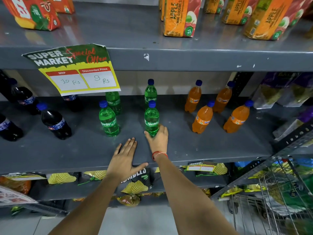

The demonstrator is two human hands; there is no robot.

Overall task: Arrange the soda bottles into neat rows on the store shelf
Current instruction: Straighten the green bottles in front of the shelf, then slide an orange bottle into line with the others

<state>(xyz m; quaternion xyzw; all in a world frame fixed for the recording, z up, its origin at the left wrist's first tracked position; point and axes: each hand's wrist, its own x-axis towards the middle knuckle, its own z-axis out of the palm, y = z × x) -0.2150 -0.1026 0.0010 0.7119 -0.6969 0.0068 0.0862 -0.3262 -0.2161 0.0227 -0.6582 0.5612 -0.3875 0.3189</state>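
On the grey middle shelf [186, 146] stand several small soda bottles with blue caps. My right hand [158, 139] grips the base of a green Sprite bottle [151, 118] standing upright near the shelf's middle. A second Sprite bottle [150, 93] is right behind it, and two more Sprite bottles [108, 120] [113, 101] stand to the left. My left hand [124, 158] lies flat and open on the shelf's front edge, holding nothing. Several orange Fanta bottles [202, 118] stand in two rows at the right. Dark cola bottles [55, 122] stand at the left.
A paper price sign [76, 70] hangs from the upper shelf's edge and hides the top of one Sprite bottle. Apple juice cartons [182, 16] sit on the upper shelf. Snack bags [135, 185] fill the shelf below. A wire rack [277, 192] stands at the lower right.
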